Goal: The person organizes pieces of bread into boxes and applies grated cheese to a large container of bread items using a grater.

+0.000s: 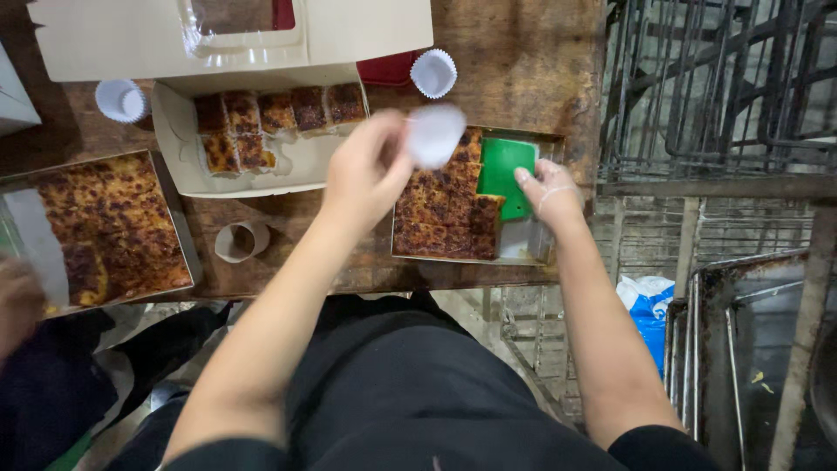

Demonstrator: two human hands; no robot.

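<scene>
The left hand (364,174) is raised above the wooden table (523,61) and its fingers are closed on a white paper cup liner (435,133), which they pinch at its left edge; the liner is blurred and hangs in the air just over the far left corner of a baking tray (532,249). The right hand (549,194) wears a thin clear glove and rests on the right part of this tray, with the fingers bent down and touching a green scraper (506,170). I cannot tell if they really grip it.

In the tray lies a brown baked cake cut into squares (445,214), filling its left half.

To the left and farther away stands an open beige cardboard box (288,170). A row of cake pieces (279,112) lies along its far side, with two more pieces at the left. Its lid (131,39) is folded back and has a clear plastic window.

Two more white liners stand on the table, one (433,72) far right of the box and one (121,99) far left of it. A beige paper ring (241,241) lies near the table's near edge.

At the left there is a second tray with uncut brown cake (109,227). Another person's hand (19,301) is at the near left corner of it.
</scene>
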